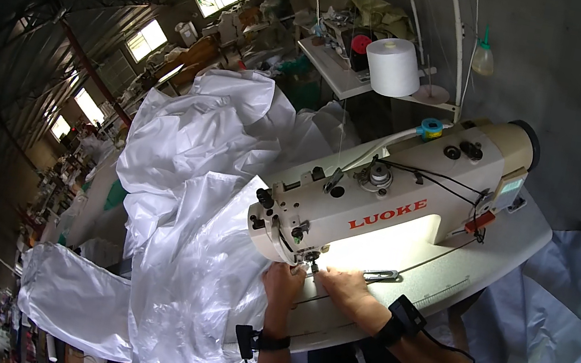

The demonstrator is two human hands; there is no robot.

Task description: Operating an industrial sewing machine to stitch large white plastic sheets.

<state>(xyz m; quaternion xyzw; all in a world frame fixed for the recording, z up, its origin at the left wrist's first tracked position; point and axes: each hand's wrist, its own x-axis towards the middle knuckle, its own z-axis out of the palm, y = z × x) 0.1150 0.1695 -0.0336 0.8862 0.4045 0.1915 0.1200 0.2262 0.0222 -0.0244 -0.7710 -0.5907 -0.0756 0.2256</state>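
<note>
A sewing machine (390,191) with a pale body stands in front of me, its lamp lighting the bed. My left hand (282,285) is closed just left of the presser foot (312,261), at the edge of a large heap of shiny white fabric (197,227); its fingertips seem to pinch that fabric. Right of the foot, my right hand (347,289) rests low on the bed with its fingers drawn together. Whatever lies between its fingertips is too small to make out. Thread snips (381,276) lie on the bed beyond my right wrist.
A white thread cone (392,67) stands behind the machine, near a hanging oil bottle (483,58). More pale fabric (538,318) drapes off the right side. Another worktable (334,65) with clutter is farther back. Dark straps with small devices circle both wrists.
</note>
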